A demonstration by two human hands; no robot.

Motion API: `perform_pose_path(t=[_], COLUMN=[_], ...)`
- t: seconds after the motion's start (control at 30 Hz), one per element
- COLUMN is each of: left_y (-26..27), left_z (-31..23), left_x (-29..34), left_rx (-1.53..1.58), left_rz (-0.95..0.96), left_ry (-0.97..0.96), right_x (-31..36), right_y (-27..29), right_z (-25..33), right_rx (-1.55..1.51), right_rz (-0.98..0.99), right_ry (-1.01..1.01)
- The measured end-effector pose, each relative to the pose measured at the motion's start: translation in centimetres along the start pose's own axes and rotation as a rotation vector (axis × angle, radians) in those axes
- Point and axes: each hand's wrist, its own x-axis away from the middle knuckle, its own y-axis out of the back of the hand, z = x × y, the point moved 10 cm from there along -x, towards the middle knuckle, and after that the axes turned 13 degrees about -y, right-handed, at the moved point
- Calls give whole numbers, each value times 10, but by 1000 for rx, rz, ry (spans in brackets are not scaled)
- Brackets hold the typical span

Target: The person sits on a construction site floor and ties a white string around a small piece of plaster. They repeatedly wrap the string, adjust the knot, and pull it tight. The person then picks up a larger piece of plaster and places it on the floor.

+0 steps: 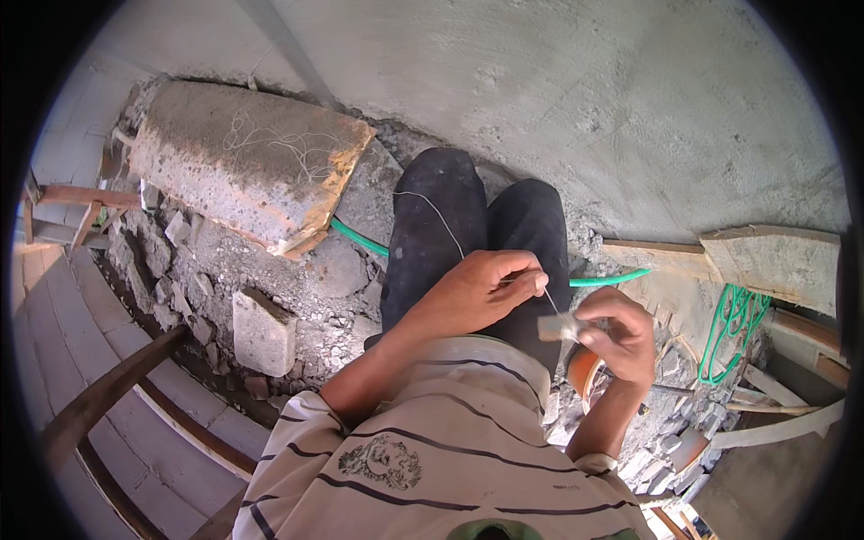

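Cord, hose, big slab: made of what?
Cord: twine or thin wire, too fine to tell; pale, loosely curved. Hose: likely plastic or rubber; smooth, evenly green, slight sheen. Slab: probably concrete or stone; matt, rough grey face, chipped tan edge.

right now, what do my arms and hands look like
Your left hand and right hand are ungloved, with no watch or ring showing. Both forearms are bare below the short sleeves of a pale shirt with thin dark stripes.
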Motion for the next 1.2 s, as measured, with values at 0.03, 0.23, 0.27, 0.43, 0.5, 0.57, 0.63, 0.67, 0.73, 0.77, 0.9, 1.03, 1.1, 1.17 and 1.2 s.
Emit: perform_pose_path(t=[0.03,0.23,0.27,0.43,0.5,0.57,0.63,0.67,0.73,0.77,0.9,1.03,1.1,1.17,1.2], left_y=[0,-45,-35,1,-10,-38,-65,-70,-60,-48,-10,-53,-74,-60,-46], left_z=[-8,21,42,38,16,3,25,42,67,78,38,10,42,59,66], left_x=[-1,2,-4,-26,-29,-18,-8,-7,-9,-13,-37,-26,-12,-16,-19], left_rx=[-77,96,94,-116,-155,-140,5,49,114,144,-135,-150,40,12,-26], left_rz=[46,125,97,80,138,210,302,327,264,180,107,222,333,285,225], left_ry=[9,26,43,59,48,40,104,120,153,171,72,-9,154,172,148], right_x=[0,-9,-9,-7,-6,-7,-8,-8,-8,-6,4,9,12,15,19], right_y=[-3,18,13,-1,5,14,13,13,7,3,0,23,27,16,11], right_z=[-4,-32,-37,-48,-51,-57,-74,-76,-79,-77,-78,-84,-93,-93,-87], right_rx=[203,-384,-420,9,133,59,-308,-452,-702,-616,-137,-181,-642,-607,-464], right_rz=[16,-292,-232,-138,-235,-370,-329,-291,-163,-92,-68,-308,-315,-94,-1], right_ry=[-24,-194,-207,-267,-241,-224,-313,-324,-314,-335,-297,-387,-333,-250,-231])
